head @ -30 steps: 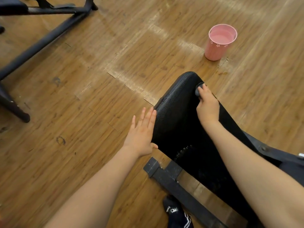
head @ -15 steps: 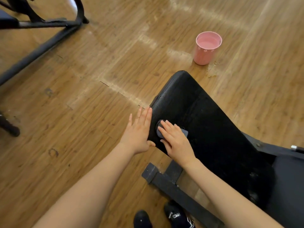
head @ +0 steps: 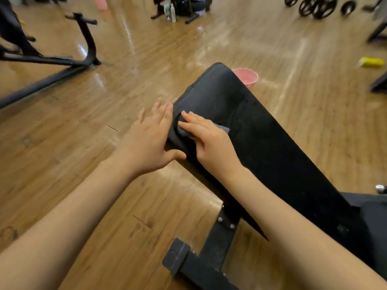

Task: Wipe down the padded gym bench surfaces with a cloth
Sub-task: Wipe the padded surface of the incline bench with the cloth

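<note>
Both hands flat on bench pad [head: 261, 130]; right fingers [head: 191, 119] straight, pressing grey cloth [head: 183, 130] beneath.

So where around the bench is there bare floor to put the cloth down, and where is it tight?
Bare floor lies between the black frame and the bench pad, and under the forearms beside the bench foot. Crowded: the pad's left edge, where the left hand and right hand press the cloth, and by the pink cup.

Both bare forearms reach forward, side by side. The left hand [head: 149, 141] lies flat, fingers straight, thumb spread right. The right hand [head: 211, 141] presses down just beside it, fingers extended left.
</note>
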`<action>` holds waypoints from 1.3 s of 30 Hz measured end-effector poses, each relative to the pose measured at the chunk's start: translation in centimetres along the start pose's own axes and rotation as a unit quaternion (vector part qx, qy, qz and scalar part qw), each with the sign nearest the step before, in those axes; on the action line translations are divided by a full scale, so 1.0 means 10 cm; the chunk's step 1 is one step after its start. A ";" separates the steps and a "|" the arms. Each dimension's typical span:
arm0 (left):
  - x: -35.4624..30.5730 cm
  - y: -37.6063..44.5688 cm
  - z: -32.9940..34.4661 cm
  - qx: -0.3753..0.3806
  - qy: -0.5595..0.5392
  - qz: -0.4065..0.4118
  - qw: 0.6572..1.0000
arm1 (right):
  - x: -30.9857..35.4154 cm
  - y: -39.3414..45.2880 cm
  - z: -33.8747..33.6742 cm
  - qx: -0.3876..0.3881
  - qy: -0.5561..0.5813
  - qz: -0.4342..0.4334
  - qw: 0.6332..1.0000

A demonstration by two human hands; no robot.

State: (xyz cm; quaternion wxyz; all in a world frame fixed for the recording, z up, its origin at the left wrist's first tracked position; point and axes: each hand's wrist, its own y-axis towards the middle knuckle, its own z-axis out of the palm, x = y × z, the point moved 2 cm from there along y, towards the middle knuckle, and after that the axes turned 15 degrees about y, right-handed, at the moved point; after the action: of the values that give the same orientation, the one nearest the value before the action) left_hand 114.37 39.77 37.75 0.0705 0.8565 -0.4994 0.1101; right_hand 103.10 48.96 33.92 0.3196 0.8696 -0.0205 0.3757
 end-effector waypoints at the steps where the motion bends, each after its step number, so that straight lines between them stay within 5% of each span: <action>1: -0.01 -0.02 0.02 -0.016 0.005 -0.003 1.000 | -0.03 -0.16 -0.02 -0.002 -0.002 -0.021 1.000; 8: -0.29 -0.20 0.23 -0.089 0.083 -0.068 0.990 | -0.05 -0.24 -0.10 0.055 -0.028 -0.102 0.993; 16: -0.66 -0.27 0.23 -0.064 0.109 -0.154 0.980 | -0.23 -0.49 -0.20 0.052 -0.006 -0.116 0.992; 28: -0.91 -0.10 0.26 -0.046 0.110 -0.250 0.961 | -1.23 0.47 -1.00 -0.050 -0.068 0.079 0.993; 34: -0.93 -0.11 0.26 -0.044 0.106 -0.259 0.959 | -1.49 0.61 -0.90 -0.083 0.011 0.078 0.993; 39: -0.95 -0.12 0.23 -0.033 0.113 -0.265 0.957 | -1.56 0.29 -1.01 -0.053 -0.039 0.060 0.996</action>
State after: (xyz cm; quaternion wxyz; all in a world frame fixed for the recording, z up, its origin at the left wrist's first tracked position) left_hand 111.16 47.75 33.04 0.1809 0.9374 -0.2465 0.1668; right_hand 84.67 49.27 30.26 0.3409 0.8628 -0.1051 0.3583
